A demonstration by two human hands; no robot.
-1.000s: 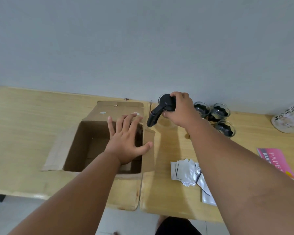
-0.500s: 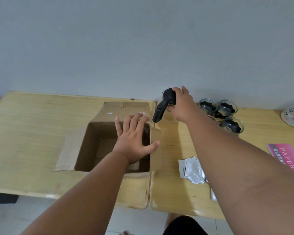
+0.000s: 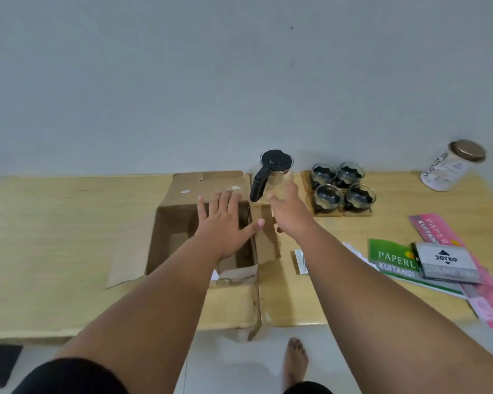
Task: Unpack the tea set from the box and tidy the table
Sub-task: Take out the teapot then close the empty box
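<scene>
Your table (image 3: pixel 69 223) is pale wood, smooth with a soft sheen. The box (image 3: pixel 205 183) — matt brown cardboard, torn and rough at the flaps. Teapot (image 3: pixel 276 172): clear glass, black plastic lid (handle too). Glossy paper booklets (image 3: pixel 393 260) beside you.

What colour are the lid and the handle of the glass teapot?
Both are black, on the clear glass teapot; the head view shows it.

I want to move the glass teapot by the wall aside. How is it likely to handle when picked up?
The glass teapot looks clear-walled, so probably fragile and best set down gently. It appears empty, so likely light. Its black handle sticks out to one side, so lifting from there may tilt it; the lid might be loose.
</scene>
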